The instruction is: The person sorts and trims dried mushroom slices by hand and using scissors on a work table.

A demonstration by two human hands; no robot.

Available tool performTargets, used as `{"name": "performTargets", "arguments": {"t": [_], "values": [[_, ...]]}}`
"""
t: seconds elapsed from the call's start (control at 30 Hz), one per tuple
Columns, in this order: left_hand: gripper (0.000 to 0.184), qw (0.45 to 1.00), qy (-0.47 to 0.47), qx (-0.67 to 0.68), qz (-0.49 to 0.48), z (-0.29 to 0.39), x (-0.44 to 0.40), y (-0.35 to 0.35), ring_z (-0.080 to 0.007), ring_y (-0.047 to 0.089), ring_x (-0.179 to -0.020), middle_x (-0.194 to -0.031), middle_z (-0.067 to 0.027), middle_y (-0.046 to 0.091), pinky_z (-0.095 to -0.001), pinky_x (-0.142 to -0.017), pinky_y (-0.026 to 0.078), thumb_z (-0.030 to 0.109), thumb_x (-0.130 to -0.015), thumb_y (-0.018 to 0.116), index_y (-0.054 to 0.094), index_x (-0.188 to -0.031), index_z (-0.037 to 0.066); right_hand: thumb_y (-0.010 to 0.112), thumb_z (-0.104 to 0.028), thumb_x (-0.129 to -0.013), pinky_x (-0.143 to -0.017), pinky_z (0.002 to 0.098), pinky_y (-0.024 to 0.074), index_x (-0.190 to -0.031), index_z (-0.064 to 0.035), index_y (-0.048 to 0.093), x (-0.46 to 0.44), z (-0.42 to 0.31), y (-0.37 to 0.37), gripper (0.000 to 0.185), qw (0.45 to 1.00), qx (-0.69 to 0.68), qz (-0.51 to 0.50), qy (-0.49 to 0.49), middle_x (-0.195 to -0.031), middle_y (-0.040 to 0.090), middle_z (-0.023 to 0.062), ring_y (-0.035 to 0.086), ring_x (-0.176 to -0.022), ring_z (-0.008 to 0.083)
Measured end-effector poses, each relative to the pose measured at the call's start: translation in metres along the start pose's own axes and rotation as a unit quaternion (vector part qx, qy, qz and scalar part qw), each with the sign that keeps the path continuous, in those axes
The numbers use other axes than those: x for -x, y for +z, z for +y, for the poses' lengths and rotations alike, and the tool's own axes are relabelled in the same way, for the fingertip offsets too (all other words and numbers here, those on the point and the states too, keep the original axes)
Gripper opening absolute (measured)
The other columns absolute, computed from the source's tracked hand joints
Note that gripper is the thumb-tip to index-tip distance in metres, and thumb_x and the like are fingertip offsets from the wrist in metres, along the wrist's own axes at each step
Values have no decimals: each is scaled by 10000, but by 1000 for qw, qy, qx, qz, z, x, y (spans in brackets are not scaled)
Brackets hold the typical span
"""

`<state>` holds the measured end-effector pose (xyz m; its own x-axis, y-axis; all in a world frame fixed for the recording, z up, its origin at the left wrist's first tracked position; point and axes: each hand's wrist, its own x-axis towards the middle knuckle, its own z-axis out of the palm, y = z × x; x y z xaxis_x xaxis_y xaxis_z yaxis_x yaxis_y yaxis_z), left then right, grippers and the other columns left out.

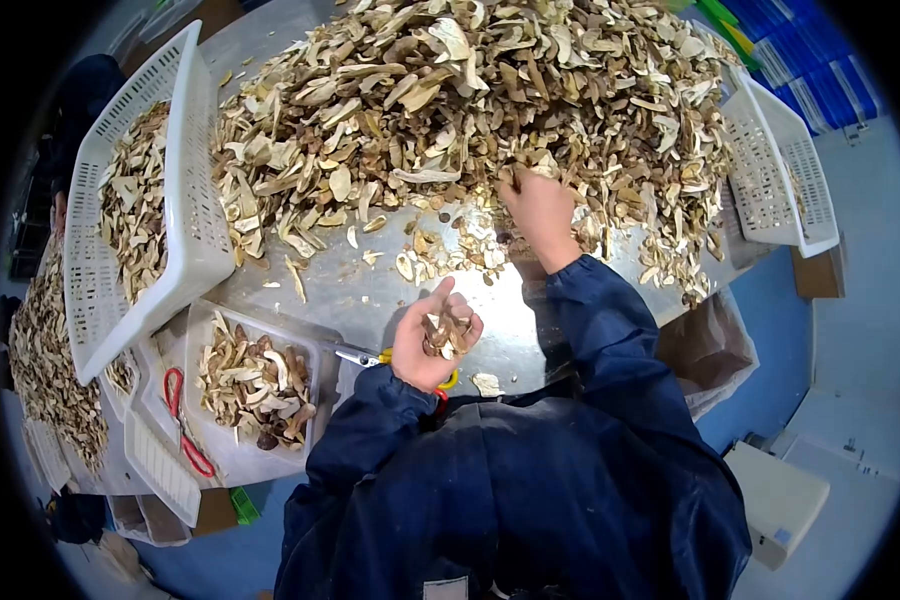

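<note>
My left hand [422,345] is curled, palm up, around several dried mushroom slices [447,334], above the near part of the metal table. Farther forward, my right hand [542,214] reaches to the front edge of a large heap of dried mushroom slices [410,110]. Its fingers are bent together among the pieces, and what they pinch is hidden. Small broken bits [460,250] lie scattered between the two hands. Scissors with yellow handles [452,380] lie partly under my left hand, their blades pointing left.
To the left stand a tall white perforated basket [195,190] and a clear tub [318,390], both with slices. Red-handled scissors [175,392] lie beside the tub. Another white basket [770,160] is at right, above a lined bin [715,350]. More slices [55,350] are piled far left.
</note>
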<state>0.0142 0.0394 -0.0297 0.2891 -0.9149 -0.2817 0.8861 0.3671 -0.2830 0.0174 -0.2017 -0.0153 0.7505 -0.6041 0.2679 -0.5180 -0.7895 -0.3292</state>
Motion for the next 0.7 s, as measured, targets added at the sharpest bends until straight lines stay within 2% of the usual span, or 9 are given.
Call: {"name": "performTargets", "arguments": {"t": [0.03,0.13,0.2,0.27,0.3,0.43,0.53,0.63,0.7], "values": [[395,1000,7,10,24,2,2,-2,-237,582,-961,-1064,-94,562,-436,-949,450,69,-872,500,453,-1263,89,577,-284,-828,-553,417,483,-764,-10,666,0,-2,4,295,1000,24,2,-15,-610,618,170,622,-575,324],[418,997,32,9,76,2,2,3,-278,544,-1090,-1178,-119,541,-444,-992,421,106,-890,466,428,-1306,88,581,-286,-830,-530,416,465,-769,15,654,12,-4,-19,315,988,-134,-64,34,-605,602,187,607,-555,329],[430,994,51,-35,87,-2,0,17,-313,491,-1195,-1273,-132,509,-458,-1029,390,134,-904,433,417,-1332,90,595,-307,-829,-485,343,407,-753,24,654,29,-7,-36,345,947,-267,-160,84,-547,558,152,529,-471,224],[433,997,30,-49,57,-2,-3,14,-346,400,-1288,-1350,-129,467,-517,-1068,327,157,-915,394,429,-1343,107,611,-336,-821,-492,313,403,-760,1,674,47,-21,-62,348,866,-412,-283,28,-542,562,119,502,-472,183],[431,997,19,-55,50,-4,-5,16,-346,401,-1286,-1347,-130,468,-530,-1068,321,155,-914,395,432,-1342,112,621,-345,-815,-513,300,422,-808,-24,693,42,-21,-73,329,879,-316,-354,-47,-571,600,109,530,-488,180],[339,996,4,-27,87,-9,-3,11,-279,542,-1107,-1151,-98,581,-535,-1069,301,159,-897,452,549,-1222,161,624,-328,-805,-561,364,482,-896,-50,702,9,-2,-47,303,976,-154,-140,66,-634,645,142,634,-577,253],[234,993,12,-30,117,-9,2,18,-227,583,-918,-980,-63,581,-502,-1031,351,132,-871,504,577,-1093,139,604,-301,-807,-599,416,502,-867,-46,688,-12,17,-9,275,999,-25,-30,19,-689,653,178,641,-631,334],[170,995,9,-20,93,-7,8,14,-216,570,-869,-954,-59,573,-461,-964,400,134,-865,514,578,-1022,121,618,-282,-790,-616,429,497,-861,-53,665,-9,9,1,245,995,24,-101,-4,-733,654,175,636,-678,352],[136,995,13,-12,97,-7,9,16,-209,559,-839,-940,-57,567,-423,-894,435,136,-863,516,576,-982,112,628,-271,-777,-627,440,484,-859,-53,648,4,8,-5,233,991,-50,-122,-36,-744,642,173,624,-701,355]]}}
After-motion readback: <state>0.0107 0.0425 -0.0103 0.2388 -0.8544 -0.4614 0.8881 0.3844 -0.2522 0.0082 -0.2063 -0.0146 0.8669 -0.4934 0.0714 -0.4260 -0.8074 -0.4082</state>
